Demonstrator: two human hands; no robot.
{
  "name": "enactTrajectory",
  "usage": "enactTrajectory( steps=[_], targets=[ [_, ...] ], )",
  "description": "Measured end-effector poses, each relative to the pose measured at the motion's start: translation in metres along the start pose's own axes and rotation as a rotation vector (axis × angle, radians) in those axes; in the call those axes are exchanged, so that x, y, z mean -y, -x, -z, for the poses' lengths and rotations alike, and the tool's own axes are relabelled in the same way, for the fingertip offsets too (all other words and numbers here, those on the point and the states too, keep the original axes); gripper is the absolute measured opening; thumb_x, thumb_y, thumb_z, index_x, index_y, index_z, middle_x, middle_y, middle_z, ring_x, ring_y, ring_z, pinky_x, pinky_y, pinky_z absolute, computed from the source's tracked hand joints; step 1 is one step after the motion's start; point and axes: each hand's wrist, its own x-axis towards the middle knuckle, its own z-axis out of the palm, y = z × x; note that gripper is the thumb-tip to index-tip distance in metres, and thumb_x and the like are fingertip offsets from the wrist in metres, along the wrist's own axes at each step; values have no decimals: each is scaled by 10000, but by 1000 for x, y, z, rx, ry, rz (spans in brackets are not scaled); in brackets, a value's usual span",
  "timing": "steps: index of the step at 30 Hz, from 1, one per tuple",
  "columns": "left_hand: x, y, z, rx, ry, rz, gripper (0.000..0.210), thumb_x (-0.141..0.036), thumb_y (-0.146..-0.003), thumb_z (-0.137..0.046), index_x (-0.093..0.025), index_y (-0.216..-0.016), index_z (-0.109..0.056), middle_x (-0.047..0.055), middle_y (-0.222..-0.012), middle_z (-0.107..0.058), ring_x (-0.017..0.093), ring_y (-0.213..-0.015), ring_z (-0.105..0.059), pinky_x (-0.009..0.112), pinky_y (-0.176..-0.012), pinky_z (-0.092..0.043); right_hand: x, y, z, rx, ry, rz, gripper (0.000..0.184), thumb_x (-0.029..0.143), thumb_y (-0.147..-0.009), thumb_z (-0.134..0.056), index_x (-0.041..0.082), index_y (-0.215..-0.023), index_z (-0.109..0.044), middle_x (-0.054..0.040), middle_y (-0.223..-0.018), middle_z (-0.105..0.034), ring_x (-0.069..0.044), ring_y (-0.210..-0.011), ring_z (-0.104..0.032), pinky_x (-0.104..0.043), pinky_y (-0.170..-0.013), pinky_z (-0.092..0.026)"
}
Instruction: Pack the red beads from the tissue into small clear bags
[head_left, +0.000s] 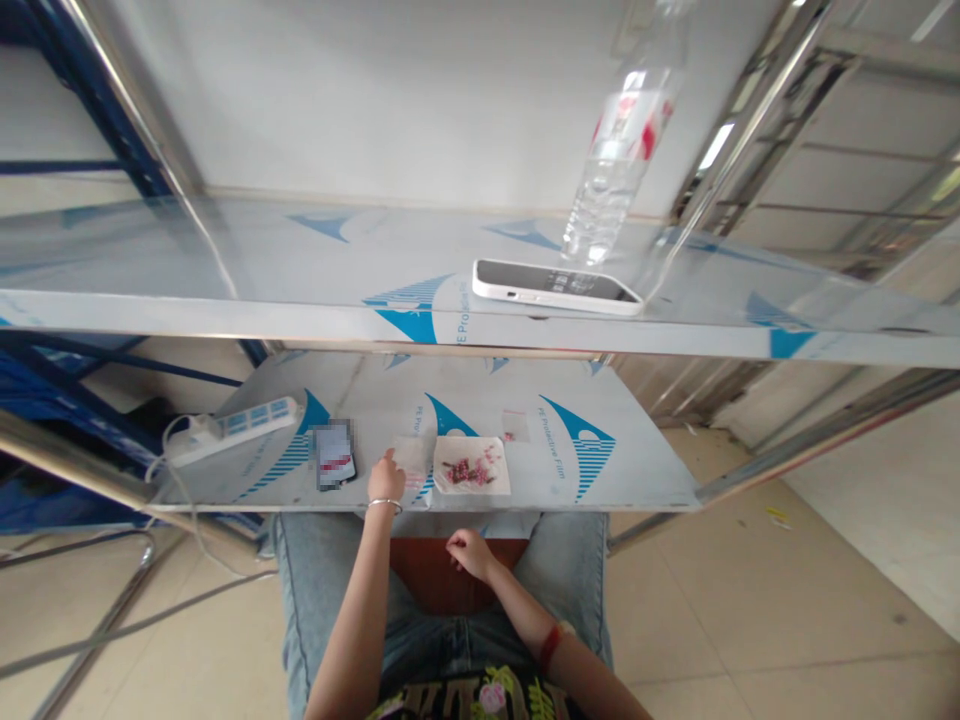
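Observation:
My left hand (386, 479) rests at the front edge of the lower shelf, its index finger stretched forward. Right beside its fingertips lies a small clear plastic bag (412, 456), flat on the film-covered surface. My right hand (469, 554) is over my lap, below the shelf edge, with its fingers curled in; whatever they may hold is too small to make out. Between the two hands and farther forward, a white sheet (454, 481) carries several small dark red and pink pieces (471, 471). Another small clear bag (516, 427) with reddish bits lies behind it.
Left of my left hand lies a phone (335, 455) with its screen lit. A white power strip (244, 430) with a cable sits farther left. The upper shelf (300, 318) overhangs the back, bearing a white-cased phone (556, 287) and a clear bottle (619, 150).

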Motion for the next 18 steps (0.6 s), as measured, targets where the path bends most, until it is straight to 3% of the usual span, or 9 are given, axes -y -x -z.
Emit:
enactTrajectory(
  steps=[7, 12, 14, 16, 18],
  targets=[
    [-11, 12, 2, -109, -106, 68, 470, -170, -783, -483, -98, -1248, -486, 205, -1136, -573, 311, -1057, -549, 368, -812, -438, 0, 1, 0, 29, 124, 40, 116, 107, -632, -528, 167, -599, -622, 23, -484, -562, -89, -385, -467, -184, -409, -323],
    [-32, 19, 0, -371, -94, -89, 384, -262, -844, -451, -111, -1189, -526, 177, -1170, -547, 293, -1067, -517, 383, -880, -414, -1, 0, 1, 4, 255, 158, 119, 98, -663, -544, 164, -617, -631, 2, -532, -601, -118, -472, -534, -207, -491, -384],
    [-46, 29, -6, -405, -52, -202, 338, -249, -864, -423, -139, -1160, -542, 146, -1164, -558, 267, -1066, -516, 358, -892, -411, -3, -1, 2, -55, 329, 201, 116, 97, -686, -554, 160, -685, -651, -13, -598, -633, -141, -557, -580, -224, -555, -426],
    [-59, 48, -17, -292, -13, -383, 303, -222, -883, -386, -179, -1127, -560, 104, -1112, -594, 219, -1006, -550, 308, -849, -434, -4, -3, 4, -156, 402, 234, 147, 94, -711, -570, 150, -814, -660, -28, -680, -654, -162, -646, -609, -247, -626, -461],
    [-69, 74, -34, -55, -22, -550, 295, -209, -892, -365, -204, -1088, -586, 75, -1008, -634, 180, -892, -591, 266, -769, -456, -4, -4, 7, -227, 446, 262, 153, 129, -771, -555, 129, -895, -645, -43, -735, -647, -165, -699, -614, -251, -658, -483]
  ],
)
